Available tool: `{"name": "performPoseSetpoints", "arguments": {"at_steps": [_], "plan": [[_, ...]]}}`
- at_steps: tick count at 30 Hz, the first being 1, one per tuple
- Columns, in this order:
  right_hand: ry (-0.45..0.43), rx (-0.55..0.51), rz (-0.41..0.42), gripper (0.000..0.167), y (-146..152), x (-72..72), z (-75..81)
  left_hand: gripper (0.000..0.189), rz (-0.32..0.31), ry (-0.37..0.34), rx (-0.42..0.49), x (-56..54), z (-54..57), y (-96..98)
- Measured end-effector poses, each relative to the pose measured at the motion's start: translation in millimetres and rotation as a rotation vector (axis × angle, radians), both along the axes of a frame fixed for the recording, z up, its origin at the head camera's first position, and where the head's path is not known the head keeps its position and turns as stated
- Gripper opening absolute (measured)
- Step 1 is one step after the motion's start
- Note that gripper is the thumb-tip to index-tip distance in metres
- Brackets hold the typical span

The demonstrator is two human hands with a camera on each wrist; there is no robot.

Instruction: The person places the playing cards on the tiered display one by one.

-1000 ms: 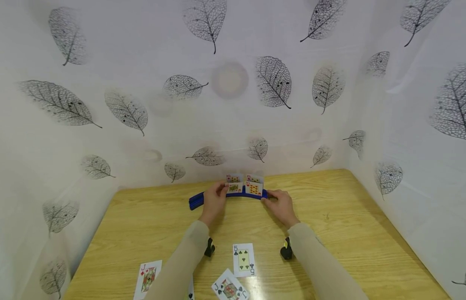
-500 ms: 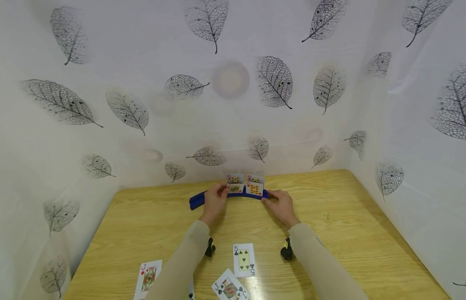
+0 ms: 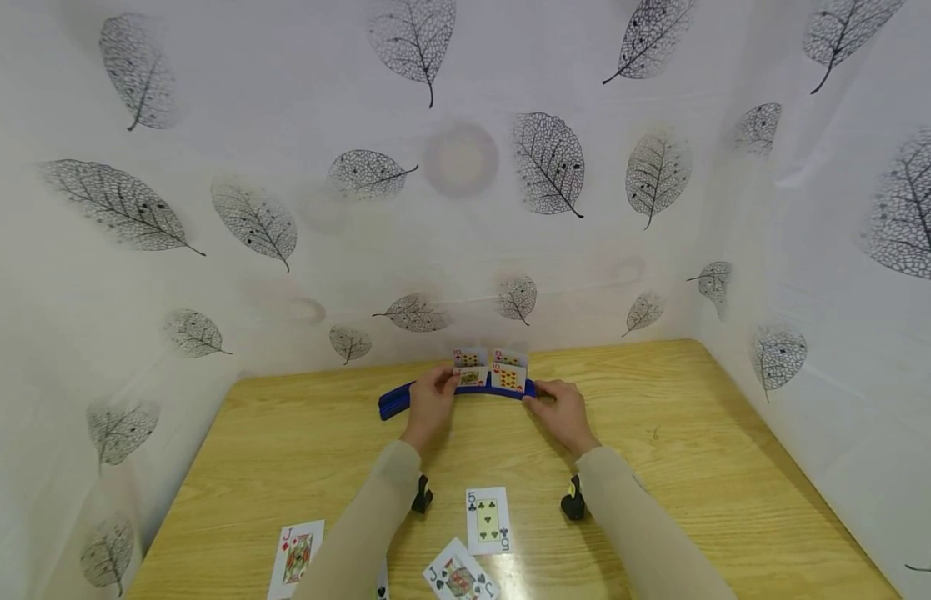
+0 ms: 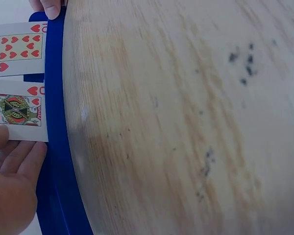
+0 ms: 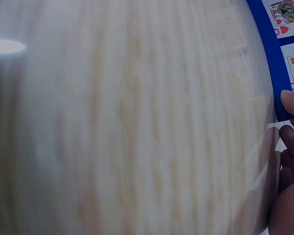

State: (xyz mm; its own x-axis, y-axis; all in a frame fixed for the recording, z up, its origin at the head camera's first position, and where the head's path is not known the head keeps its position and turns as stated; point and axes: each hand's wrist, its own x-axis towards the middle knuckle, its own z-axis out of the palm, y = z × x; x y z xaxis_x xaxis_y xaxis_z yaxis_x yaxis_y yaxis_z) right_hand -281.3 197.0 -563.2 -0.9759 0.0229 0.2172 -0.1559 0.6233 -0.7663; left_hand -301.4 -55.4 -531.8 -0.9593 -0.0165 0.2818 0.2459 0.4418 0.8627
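**Blue card rack (image 3: 392, 403) on the far side of the bench (image 3: 675, 433)**

The rack curves from left to right near the far edge, cards standing in it in two rows. Your left hand (image 3: 431, 404) pinches the face card of hearts (image 4: 14, 110) at its left edge, thumb over the front; the letter is hard to read. This card stands in the front row, just left of the ten of hearts (image 4: 19, 47), a narrow gap between them. Your right hand (image 3: 561, 412) grips the rack's right end, thumb on its front, other fingers bent. Two back cards (image 3: 469, 357) rise behind the front pair, print too small to read surely.

Near side: the five of clubs (image 3: 488, 521) lies flat between your sleeves (image 3: 648, 525). Just nearer, the jack of spades (image 3: 460, 575) lies askew; you cannot tell whether the two touch. At left, the jack of diamonds (image 3: 292, 554) sits partly under your left forearm, and one more card (image 3: 383, 583) is mostly hidden by it.
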Motion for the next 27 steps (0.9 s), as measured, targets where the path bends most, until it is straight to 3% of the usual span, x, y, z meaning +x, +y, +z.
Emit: {"name": "performPoseSetpoints", "arguments": {"at_steps": [16, 22, 27], "plan": [[0.000, 0.003, 0.002, 0.040, 0, 3.1, 0.7, 0.014, 0.013, -0.009, -0.019, 1.9, 5.5, 1.6], [-0.030, 0.002, -0.001, 0.041, 0, 3.2, 1.0, 0.026, 0.018, -0.062, -0.025, 5.5, 8.0, 0.4], [-0.009, 0.014, 0.001, 0.039, 0, 1.9, 1.5, 0.035, 0.029, -0.071, -0.093, 12.8, 12.3, -4.6]]}}
